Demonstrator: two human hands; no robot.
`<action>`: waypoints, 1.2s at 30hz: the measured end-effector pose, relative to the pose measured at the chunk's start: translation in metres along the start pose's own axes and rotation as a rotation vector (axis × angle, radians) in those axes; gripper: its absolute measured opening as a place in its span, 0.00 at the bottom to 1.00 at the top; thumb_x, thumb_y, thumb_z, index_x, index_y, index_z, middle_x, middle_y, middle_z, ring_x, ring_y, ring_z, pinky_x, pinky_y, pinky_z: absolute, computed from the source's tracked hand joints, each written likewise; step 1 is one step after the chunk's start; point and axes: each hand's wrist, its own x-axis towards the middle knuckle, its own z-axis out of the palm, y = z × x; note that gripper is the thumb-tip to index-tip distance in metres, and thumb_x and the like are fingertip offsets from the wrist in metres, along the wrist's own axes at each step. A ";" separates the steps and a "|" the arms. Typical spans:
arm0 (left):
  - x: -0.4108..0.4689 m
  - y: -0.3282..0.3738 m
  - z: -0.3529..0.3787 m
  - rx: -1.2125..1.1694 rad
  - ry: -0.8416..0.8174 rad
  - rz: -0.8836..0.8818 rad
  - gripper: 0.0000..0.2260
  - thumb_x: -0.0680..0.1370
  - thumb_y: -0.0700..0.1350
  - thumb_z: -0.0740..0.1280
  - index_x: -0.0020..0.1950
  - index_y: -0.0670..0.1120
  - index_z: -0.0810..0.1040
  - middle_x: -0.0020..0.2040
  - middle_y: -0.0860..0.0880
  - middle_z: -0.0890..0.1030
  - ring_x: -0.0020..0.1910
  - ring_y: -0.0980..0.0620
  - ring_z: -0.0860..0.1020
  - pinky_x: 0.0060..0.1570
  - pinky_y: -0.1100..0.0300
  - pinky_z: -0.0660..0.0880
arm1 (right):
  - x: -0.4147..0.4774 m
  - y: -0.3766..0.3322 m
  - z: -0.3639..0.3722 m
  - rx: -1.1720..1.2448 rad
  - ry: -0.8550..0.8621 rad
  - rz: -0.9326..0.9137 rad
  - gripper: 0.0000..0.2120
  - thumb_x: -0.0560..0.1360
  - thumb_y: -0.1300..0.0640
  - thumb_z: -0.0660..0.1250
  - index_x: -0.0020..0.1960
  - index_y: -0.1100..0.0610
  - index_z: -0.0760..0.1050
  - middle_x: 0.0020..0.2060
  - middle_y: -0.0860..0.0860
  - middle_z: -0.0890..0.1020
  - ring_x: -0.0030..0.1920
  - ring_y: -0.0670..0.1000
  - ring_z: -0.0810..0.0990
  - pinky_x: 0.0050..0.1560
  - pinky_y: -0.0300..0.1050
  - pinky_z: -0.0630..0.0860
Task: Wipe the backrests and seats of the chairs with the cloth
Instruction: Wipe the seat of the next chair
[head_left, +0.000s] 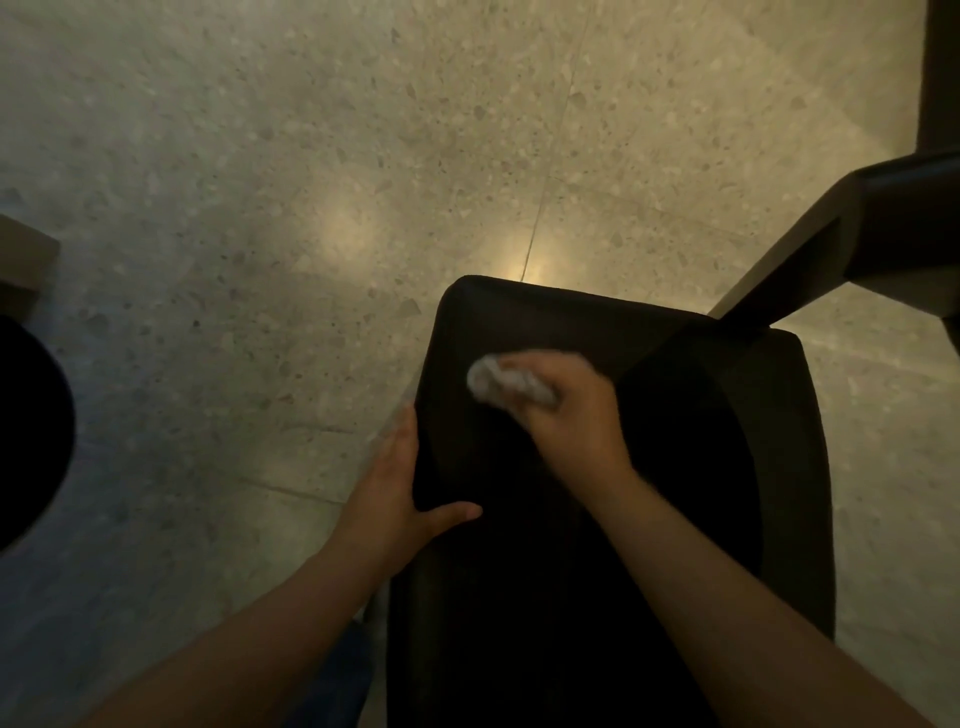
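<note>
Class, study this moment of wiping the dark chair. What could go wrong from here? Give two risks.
1. The cloth is bunched small in the right hand, so it may skip patches, which are hard to spot on the dark chair in dim light.
2. A dark beam reaches the chair's far edge; a wide stroke might knock the knuckles against it.

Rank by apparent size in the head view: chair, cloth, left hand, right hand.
1. chair
2. left hand and right hand: they look alike, so not ranked
3. cloth, partly hidden in the right hand
</note>
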 end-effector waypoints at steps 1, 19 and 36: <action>-0.002 -0.002 -0.001 -0.019 -0.006 0.001 0.54 0.66 0.59 0.77 0.79 0.58 0.42 0.78 0.58 0.54 0.74 0.61 0.57 0.72 0.57 0.61 | 0.018 -0.007 -0.005 0.055 0.071 0.004 0.11 0.75 0.60 0.70 0.54 0.46 0.81 0.46 0.37 0.81 0.51 0.35 0.78 0.50 0.28 0.74; -0.025 -0.048 -0.044 0.052 -0.045 -0.236 0.38 0.66 0.67 0.67 0.72 0.51 0.68 0.69 0.51 0.71 0.62 0.56 0.72 0.62 0.57 0.73 | 0.027 -0.034 0.029 -0.103 -0.143 -0.082 0.17 0.74 0.66 0.68 0.57 0.49 0.80 0.50 0.39 0.80 0.50 0.32 0.75 0.51 0.24 0.70; -0.039 -0.054 -0.057 0.136 -0.030 -0.153 0.29 0.75 0.58 0.69 0.72 0.48 0.69 0.68 0.49 0.72 0.63 0.53 0.74 0.61 0.56 0.73 | -0.034 -0.026 0.014 -0.019 -0.075 -0.025 0.19 0.74 0.65 0.69 0.54 0.42 0.78 0.44 0.27 0.79 0.51 0.30 0.77 0.49 0.23 0.70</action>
